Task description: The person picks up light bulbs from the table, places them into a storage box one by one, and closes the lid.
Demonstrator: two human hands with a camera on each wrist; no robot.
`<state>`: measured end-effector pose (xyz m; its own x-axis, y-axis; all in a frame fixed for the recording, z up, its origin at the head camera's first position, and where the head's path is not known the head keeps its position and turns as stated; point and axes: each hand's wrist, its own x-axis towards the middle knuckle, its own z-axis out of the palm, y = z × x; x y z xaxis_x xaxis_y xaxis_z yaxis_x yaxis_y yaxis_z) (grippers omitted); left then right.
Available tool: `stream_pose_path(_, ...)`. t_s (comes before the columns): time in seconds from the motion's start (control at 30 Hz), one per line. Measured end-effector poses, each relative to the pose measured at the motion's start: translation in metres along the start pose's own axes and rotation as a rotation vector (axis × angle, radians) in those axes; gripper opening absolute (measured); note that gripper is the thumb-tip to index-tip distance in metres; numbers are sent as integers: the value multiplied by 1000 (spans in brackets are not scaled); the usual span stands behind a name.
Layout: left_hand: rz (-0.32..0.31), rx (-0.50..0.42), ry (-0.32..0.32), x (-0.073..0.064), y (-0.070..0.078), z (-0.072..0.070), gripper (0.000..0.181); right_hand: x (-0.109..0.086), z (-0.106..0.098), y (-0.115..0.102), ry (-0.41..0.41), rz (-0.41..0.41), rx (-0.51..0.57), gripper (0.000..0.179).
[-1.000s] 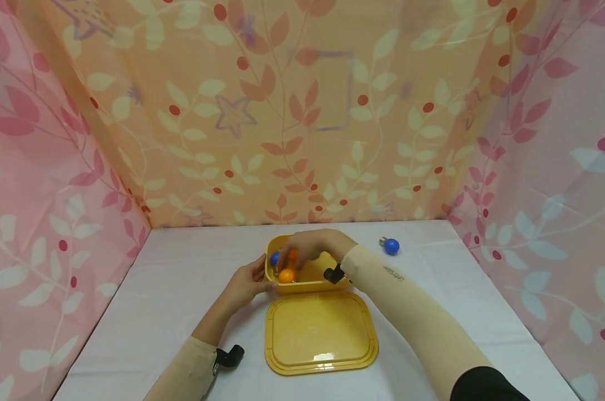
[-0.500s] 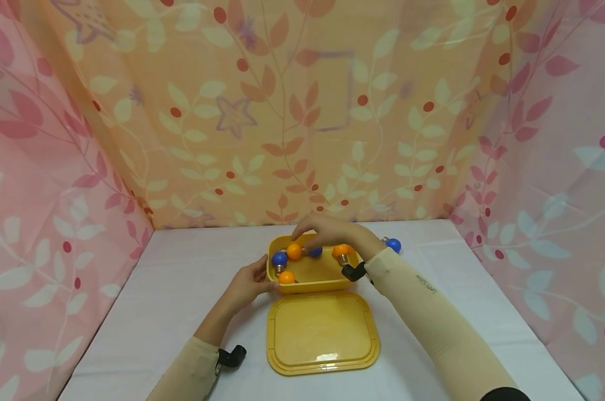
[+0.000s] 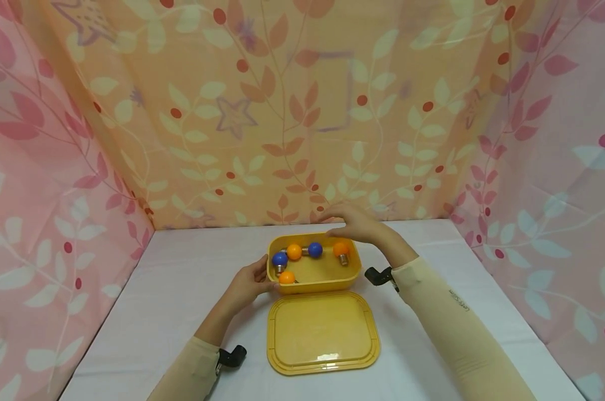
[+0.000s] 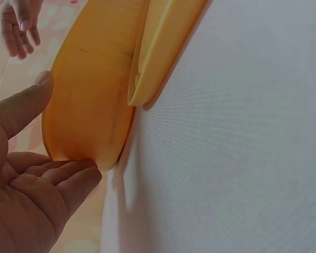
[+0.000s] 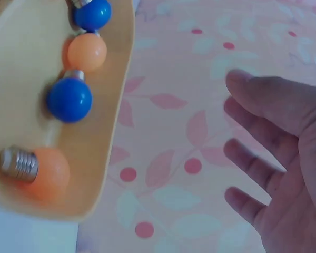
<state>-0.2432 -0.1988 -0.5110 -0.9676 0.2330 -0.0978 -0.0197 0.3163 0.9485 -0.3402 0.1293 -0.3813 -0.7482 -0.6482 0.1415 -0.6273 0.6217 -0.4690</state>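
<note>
A yellow plastic box (image 3: 312, 287) stands on the white table holding several light bulbs. Among them are a left blue bulb (image 3: 279, 259), a middle orange bulb (image 3: 294, 252), a second blue bulb (image 3: 315, 250) and a right orange bulb (image 3: 340, 250); another orange bulb (image 3: 287, 277) lies at the front left. My left hand (image 3: 249, 284) grips the box's left end, thumb and fingers at its corner in the left wrist view. Over the back right rim, my right hand (image 3: 355, 224) hovers with spread fingers and holds nothing, as the right wrist view confirms.
The yellow lid (image 3: 323, 334) lies flat right in front of the box. Patterned cloth walls, a pink left wall (image 3: 57, 223), an orange back wall (image 3: 282, 139) and a pink right wall (image 3: 548, 195), enclose the white table (image 3: 172, 278).
My right hand has lifted out of the box and moved right and back, uncovering the bulbs. The loose blue bulb at the back right is now hidden behind it. My left hand stays put.
</note>
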Motion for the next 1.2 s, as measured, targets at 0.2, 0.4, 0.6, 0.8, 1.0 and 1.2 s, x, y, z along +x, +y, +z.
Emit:
stream_pose_path(0.2, 11, -26, -7, 0, -1, 1, 96, -23, -8, 19, 147, 92, 25, 39)
stream_pose_path(0.4, -4, -3, 3, 0, 0, 1, 98, -47, -11, 41, 296, 183, 58, 43)
stream_pose_path(0.6, -2, -14, -4, 0, 1, 2, 96, -67, -6, 66, 426, 270, 23, 43)
stream_pose_path(0.8, 1, -17, 2, -1, 2, 2, 96, -83, 4, 89, 491, 307, 10, 46)
stream_pose_path(1.0, -5, 1, 13, -3, 2, 4, 94, -99, 21, 111, 551, 381, -21, 47)
stream_pose_path(1.2, 5, -10, 1, -3, 3, 3, 93, -109, 32, 122, 594, 452, -31, 50)
